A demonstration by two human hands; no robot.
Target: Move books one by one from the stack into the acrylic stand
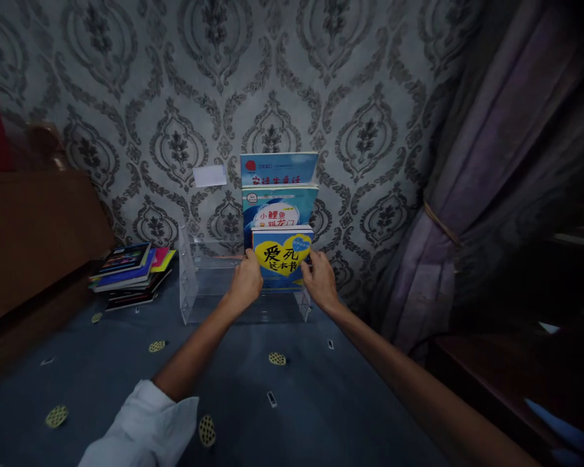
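Between my two hands is a blue book (282, 256) with a yellow heart and black characters on its cover. My left hand (246, 280) grips its left edge, and my right hand (320, 277) is closed on its right edge. The book stands upright at the right part of a clear acrylic rack (224, 308); whether its bottom rests on a tier cannot be made out. Behind it, a teal book (277, 204) with red characters rises higher. Farther back and taller still is another blue book (282, 167), mostly covered by the teal one.
A stack of books (131, 269) lies left of the rack. Beyond it is a brown wooden cabinet (34, 240). A white card (209, 176) shows against the patterned wall (272, 84). A tied purple curtain (428, 272) hangs at right. Dark blue patterned cloth (243, 402) covers the surface.
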